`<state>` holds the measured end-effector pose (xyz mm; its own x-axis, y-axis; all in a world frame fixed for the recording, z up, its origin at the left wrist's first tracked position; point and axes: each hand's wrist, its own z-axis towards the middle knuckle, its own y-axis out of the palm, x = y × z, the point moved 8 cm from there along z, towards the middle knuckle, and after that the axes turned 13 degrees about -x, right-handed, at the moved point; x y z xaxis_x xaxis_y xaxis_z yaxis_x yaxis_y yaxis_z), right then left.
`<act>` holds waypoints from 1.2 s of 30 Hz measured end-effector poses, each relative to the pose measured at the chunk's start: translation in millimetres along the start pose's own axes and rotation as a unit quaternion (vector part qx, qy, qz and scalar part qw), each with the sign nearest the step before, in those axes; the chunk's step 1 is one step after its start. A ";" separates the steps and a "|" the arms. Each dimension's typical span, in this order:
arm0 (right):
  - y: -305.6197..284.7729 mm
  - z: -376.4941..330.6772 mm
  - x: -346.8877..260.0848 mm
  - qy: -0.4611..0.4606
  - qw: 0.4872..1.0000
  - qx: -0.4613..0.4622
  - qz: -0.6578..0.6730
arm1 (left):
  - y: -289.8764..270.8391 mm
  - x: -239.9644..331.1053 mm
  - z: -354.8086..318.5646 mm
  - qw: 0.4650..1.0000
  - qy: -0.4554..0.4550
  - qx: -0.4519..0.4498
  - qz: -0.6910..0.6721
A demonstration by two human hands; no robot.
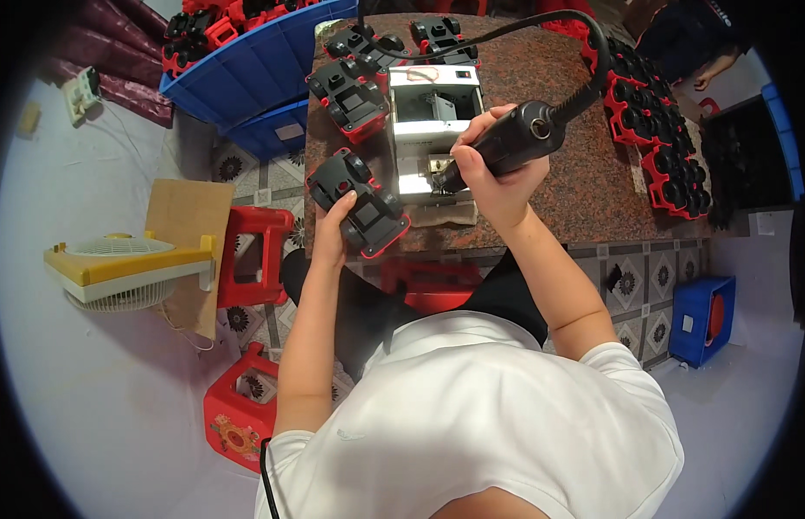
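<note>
My left hand (330,235) grips a toy car chassis (375,214), black with red edges and black wheels, at the table's near left edge. Its thumb presses on the flat black face. In my right hand (510,195) is a black electric screwdriver (515,138), fingers wrapped round its body and its cord rising from the back end. The screwdriver's tip points down and left at the front of a white screw feeder box (432,128). Whether the tip touches a screw there is too small to tell. Left of and behind the box sit several more chassis (349,93).
Several rows of chassis (657,130) line the right side of the speckled stone table (541,95). Stacked blue crates (246,82) stand at the far left, red parts in the upper one. Red stools (259,255), a yellow-white fan (130,259) and another person's hand (703,81) are also around.
</note>
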<state>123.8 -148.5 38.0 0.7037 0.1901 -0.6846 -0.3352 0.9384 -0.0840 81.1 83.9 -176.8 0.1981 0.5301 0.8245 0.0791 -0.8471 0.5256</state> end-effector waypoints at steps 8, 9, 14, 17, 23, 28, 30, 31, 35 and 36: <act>7.4 46.7 23.5 0.173 0.980 0.043 0.086 | -13.1 -3.9 0.1 1.000 -0.007 0.016 0.002; 13.0 53.9 23.6 0.171 0.981 0.041 0.087 | -8.6 -0.4 -0.6 1.000 -0.004 0.017 0.002; 54.0 87.2 23.3 -0.017 0.994 0.062 0.086 | 1.5 2.1 -0.7 1.000 0.001 0.012 -0.004; 77.6 91.4 35.6 -0.058 0.995 0.048 0.070 | 9.5 7.8 0.2 0.999 0.025 -0.009 -0.027; 100.9 92.0 41.5 -0.029 0.997 0.019 0.074 | 6.7 11.1 0.3 0.998 0.050 -0.035 -0.030; 103.6 95.4 40.8 -0.031 0.996 0.010 0.080 | 9.5 17.9 -0.5 0.998 0.054 -0.028 -0.012; 102.4 96.5 38.9 -0.031 0.998 0.006 0.048 | 9.7 16.3 1.7 0.998 0.055 -0.036 -0.011; 100.4 98.0 39.3 -0.031 0.999 0.006 0.044 | 7.7 11.9 4.5 0.998 0.054 -0.036 -0.013; 77.3 106.9 27.2 -0.040 0.999 0.026 0.014 | -2.8 0.3 3.7 1.000 0.028 0.001 -0.009; 66.4 110.1 16.3 -0.056 0.997 0.034 0.034 | -1.5 0.7 3.6 1.000 0.028 -0.003 -0.011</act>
<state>182.0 -51.3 101.1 0.7477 0.2809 -0.6017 -0.3441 0.9389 0.0107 84.6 85.5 -177.8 0.1406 0.5501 0.8231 0.0768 -0.8350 0.5449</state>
